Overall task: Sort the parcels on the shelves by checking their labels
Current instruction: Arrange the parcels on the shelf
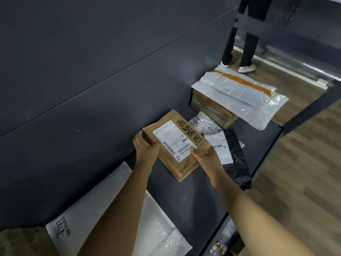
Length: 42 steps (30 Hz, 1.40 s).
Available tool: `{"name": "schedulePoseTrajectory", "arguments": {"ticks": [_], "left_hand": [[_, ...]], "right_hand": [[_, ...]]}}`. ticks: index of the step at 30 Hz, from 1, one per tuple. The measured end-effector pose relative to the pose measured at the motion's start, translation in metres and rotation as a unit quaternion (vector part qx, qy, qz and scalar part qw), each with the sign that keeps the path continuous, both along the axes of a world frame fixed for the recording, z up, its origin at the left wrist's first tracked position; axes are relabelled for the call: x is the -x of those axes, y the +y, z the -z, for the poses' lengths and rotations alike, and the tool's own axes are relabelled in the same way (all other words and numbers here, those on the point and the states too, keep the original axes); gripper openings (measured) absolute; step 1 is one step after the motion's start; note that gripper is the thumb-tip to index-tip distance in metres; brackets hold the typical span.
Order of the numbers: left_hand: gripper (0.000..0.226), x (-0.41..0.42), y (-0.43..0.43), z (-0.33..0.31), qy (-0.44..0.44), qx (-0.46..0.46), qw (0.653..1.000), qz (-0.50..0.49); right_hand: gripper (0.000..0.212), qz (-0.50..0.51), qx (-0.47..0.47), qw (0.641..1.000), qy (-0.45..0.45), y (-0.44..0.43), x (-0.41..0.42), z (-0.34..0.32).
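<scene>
Now | both hands are gripping the brown parcel [177, 143] on the shelf [193, 191] | left hand [145, 147] clamping its near-left corner, right hand [206, 157] pinching its near-right edge | long axis running away rightward, label [172, 143] facing up.

Box [177, 145] on shelf [193, 196], left of bag [238, 163]
</scene>
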<state>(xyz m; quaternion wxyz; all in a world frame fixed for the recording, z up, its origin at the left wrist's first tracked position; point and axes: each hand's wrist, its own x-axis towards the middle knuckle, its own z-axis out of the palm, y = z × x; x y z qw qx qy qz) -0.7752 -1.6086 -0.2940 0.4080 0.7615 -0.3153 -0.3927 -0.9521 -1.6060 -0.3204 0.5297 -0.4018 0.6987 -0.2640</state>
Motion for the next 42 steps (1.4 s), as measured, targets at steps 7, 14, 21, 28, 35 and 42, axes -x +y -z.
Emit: {"name": "schedulePoseTrajectory", "arguments": {"ticks": [7, 14, 21, 28, 35, 42], "left_hand": [[0.065, 0.0, 0.018, -0.011, 0.04, -0.005, 0.99, 0.132], [0.082, 0.032, 0.072, -0.03, 0.079, 0.039, 0.995, 0.053], [0.083, 0.059, 0.137, -0.09, 0.13, 0.172, 0.975, 0.05], [0.066, 0.056, 0.193, -0.179, 0.149, 0.214, 0.965, 0.014], [0.043, 0.083, 0.249, -0.211, 0.218, 0.216, 0.941, 0.145], [0.041, 0.096, 0.278, -0.223, 0.244, 0.247, 0.932, 0.108]], "right_hand": [[0.081, -0.005, 0.029, 0.997, 0.065, 0.02, -0.001, -0.01], [0.061, 0.006, 0.101, 0.995, 0.008, 0.061, -0.003, -0.041], [0.046, 0.028, 0.21, 0.971, -0.111, 0.11, 0.034, -0.1], [0.03, -0.018, 0.259, 0.931, -0.256, 0.149, 0.104, -0.191], [0.084, -0.058, 0.322, 0.899, -0.291, 0.197, 0.124, -0.232], [0.06, -0.046, 0.35, 0.873, -0.337, 0.232, 0.135, -0.251]]}}
